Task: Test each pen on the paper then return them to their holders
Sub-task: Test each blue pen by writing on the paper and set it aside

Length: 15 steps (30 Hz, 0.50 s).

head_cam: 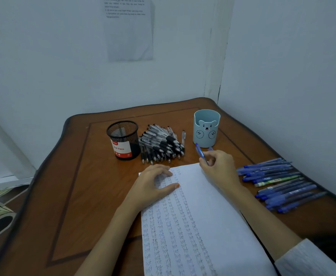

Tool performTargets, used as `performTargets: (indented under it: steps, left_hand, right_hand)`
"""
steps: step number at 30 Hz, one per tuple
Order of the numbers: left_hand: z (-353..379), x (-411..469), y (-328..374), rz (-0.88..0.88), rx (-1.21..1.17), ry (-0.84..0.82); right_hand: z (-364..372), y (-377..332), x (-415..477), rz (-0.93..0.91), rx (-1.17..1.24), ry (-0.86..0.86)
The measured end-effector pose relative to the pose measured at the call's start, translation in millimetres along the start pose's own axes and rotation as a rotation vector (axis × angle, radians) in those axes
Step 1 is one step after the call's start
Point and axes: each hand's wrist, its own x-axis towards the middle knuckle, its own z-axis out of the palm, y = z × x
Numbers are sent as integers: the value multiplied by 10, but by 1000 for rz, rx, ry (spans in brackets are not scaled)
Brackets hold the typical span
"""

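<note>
Paper [213, 198] on brown table [83, 196], pale walls [53, 56]

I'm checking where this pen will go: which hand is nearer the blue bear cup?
Right. The right hand, pinching a blue pen, is just in front of the bear cup; the left hand rests on the paper, farther left and nearer the person.

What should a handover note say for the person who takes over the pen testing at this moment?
Left hand rests on the paper; right hand pinches a blue pen near the bear holder.
Black pens lie piled beside the mesh holder; blue pens lie in a row at the right.
Done: columns of "test" written.
Left: both groups lie outside their holders.
</note>
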Motion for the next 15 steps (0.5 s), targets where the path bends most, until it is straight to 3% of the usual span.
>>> performTargets:
  steps: [4,8,15]
  left_hand:
    - [4,-3,-5,-1,-6,11]
    - [6,-11,4,-13,-12,21]
    - [11,-11,-15,-27,-12,27]
  right_hand:
    - [-41,83,40,13,-222,89]
    - [-38,117,71,19,-379,54]
    - [-90,123,42,-5,-372,61]
